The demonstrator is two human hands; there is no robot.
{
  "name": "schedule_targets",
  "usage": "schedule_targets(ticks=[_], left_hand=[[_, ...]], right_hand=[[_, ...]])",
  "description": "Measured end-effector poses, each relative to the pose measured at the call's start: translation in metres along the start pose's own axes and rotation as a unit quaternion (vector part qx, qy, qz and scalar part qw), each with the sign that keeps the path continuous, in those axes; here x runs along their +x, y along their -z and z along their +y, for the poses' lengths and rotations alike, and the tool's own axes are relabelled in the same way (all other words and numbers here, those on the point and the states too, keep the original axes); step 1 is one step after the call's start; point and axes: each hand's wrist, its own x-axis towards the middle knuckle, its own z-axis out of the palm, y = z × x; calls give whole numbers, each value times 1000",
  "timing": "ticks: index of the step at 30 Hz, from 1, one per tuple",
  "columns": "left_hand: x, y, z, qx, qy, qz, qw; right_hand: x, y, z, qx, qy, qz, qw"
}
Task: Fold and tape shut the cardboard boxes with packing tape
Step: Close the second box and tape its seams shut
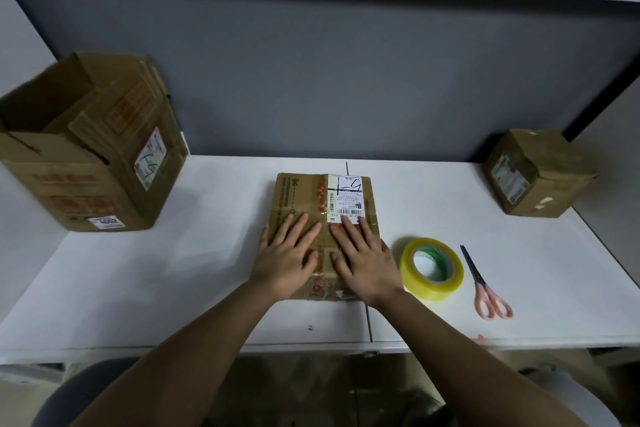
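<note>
- Both forearms reach up from the bottom edge onto the flat cardboard box (323,215), which lies in the middle of the white table (207,270) and is my landmark.
- My left hand (289,255) lies palm down on the near left half of that box, fingers straight and slightly spread, pinching nothing.
- My right hand (363,260) presses the near right half the same way, fingers spread, fingertips touching the shipping label (345,198) at the far right corner.
- Just right of the box sits the roll of packing tape (432,269) on its side; the pink-handled scissors (485,284) lie beyond it, farther right.
- Well left of the box stands a large open box (88,146), flaps up; well right and farther back sits a small closed box (538,172).
- Risk, as I judge it: if I lift one hand for the tape, the flattened panels could spring up or the box could slide on the smooth table, so the seam would gape.
- Reaching right blindly could also knock the roll into the scissors.
</note>
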Motion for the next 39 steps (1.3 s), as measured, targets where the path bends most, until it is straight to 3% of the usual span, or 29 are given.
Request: schedule_targets(ticks=[5,12,24,28,31,35,39], left_hand=[[-10,3,11,-15,32,-33,999],[-5,34,13,14,8,-58,998],[3,97,67,29,19,69,997],[11,97,97,49,-29,81,995],[20,88,130,93,-112,92,985],[34,60,177,155,-211,23,965],[46,15,208,167,-229,-118,952]], right_hand=[[-11,5,-7,5,-7,-16,1000],[-2,28,-9,27,-19,-55,998],[-17,66,9,139,-10,41,989],[-31,72,38,143,-47,93,984],[-43,71,73,142,-114,107,978],[-64,63,129,171,-225,88,955],[-85,45,173,210,-290,80,930]])
